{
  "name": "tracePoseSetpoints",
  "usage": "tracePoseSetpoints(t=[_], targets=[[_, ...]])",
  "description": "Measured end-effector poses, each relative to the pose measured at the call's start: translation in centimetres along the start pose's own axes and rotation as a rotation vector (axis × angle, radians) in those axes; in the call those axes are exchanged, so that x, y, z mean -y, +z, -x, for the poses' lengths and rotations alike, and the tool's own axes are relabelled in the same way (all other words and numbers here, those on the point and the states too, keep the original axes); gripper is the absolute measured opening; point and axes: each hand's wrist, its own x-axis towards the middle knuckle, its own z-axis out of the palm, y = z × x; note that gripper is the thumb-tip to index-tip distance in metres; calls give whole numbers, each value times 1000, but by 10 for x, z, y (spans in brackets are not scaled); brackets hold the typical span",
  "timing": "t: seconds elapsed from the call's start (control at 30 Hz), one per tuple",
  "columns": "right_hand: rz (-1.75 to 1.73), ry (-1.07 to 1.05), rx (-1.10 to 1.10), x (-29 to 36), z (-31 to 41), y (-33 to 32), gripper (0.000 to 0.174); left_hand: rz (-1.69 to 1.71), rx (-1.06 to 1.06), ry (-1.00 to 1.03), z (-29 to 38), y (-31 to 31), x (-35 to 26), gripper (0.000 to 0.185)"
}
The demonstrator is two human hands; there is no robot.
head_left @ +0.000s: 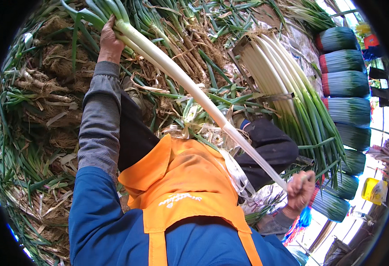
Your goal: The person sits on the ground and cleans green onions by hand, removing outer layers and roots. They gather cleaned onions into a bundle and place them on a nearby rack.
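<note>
My left hand (109,41) is closed around a long green onion (184,81) where its white shaft turns into green leaves, at the upper left. A second stalk lies close beside the shaft in the same hand. The shaft slants down to the right across my lap. My right hand (300,191), at the lower right, grips the end of a thin translucent outer skin (259,156) that stretches taut from the shaft's lower end. Beyond my right knee, peeled green onions (264,66) lie side by side in a metal rack (241,46), roots at the top, leaves hanging towards me.
Unpeeled green onions with roots (181,43) lie in front of me, and more heaps (58,63) are on the left. Bundled green onions with red bands (345,83) line the right side. A yellow container (373,191) is at the far right. Peeled skins (211,136) lie between my legs.
</note>
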Motion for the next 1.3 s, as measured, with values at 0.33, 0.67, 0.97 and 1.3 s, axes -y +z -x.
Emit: tracePoseSetpoints(t=[0.33,0.67,0.97,1.3], targets=[[1192,-247,-174,-25,-63,68,33,-169,-161,2,26,10,5,13],[1454,-567,612,-182,-166,226,65,-239,-144,-109,98,36,20,25],[841,-101,707,-173,-207,270,41,-254,16,-182,130,44,30,25],[430,429,651,-170,-245,302,30,-292,243,-222,160,61,37,20]])
